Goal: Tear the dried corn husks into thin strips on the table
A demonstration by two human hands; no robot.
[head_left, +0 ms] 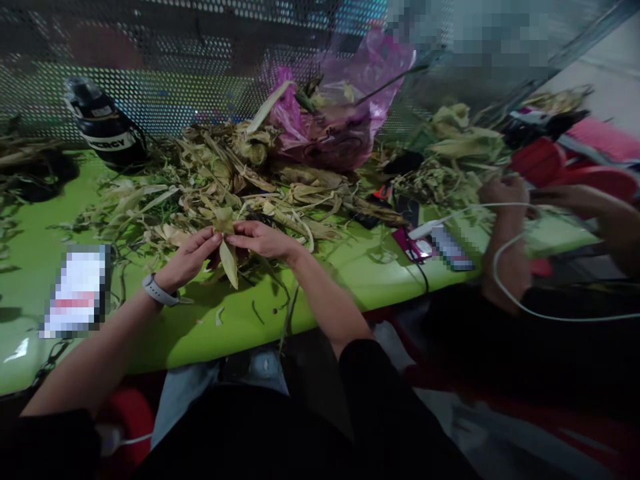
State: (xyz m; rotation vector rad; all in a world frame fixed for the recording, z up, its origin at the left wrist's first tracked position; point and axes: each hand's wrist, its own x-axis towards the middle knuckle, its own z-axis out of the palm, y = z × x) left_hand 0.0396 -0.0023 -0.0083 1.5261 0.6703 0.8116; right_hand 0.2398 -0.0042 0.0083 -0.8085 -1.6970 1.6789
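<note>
A pale yellow-green corn husk (229,261) with splayed, leaf-like strips is pinched between my two hands, one long strip pointing down toward me. My left hand (191,255), with a pale watch band at its wrist, grips it from the left with thumb and fingers. From the right, my right hand (263,239) closes its fingertips on the same husk. Whatever lies under the fingers is hidden. Just beyond both hands spreads a heap of dry husks and leaves (220,163) on the green table (200,343).
A dark bottle (113,130) stands at the back left. Behind the heap rests a pink plastic bag (330,130). One phone (75,290) lies left, another (453,248) right, near a white cable (495,260). At right are a co-worker's hands (505,190) and red bowls (600,183).
</note>
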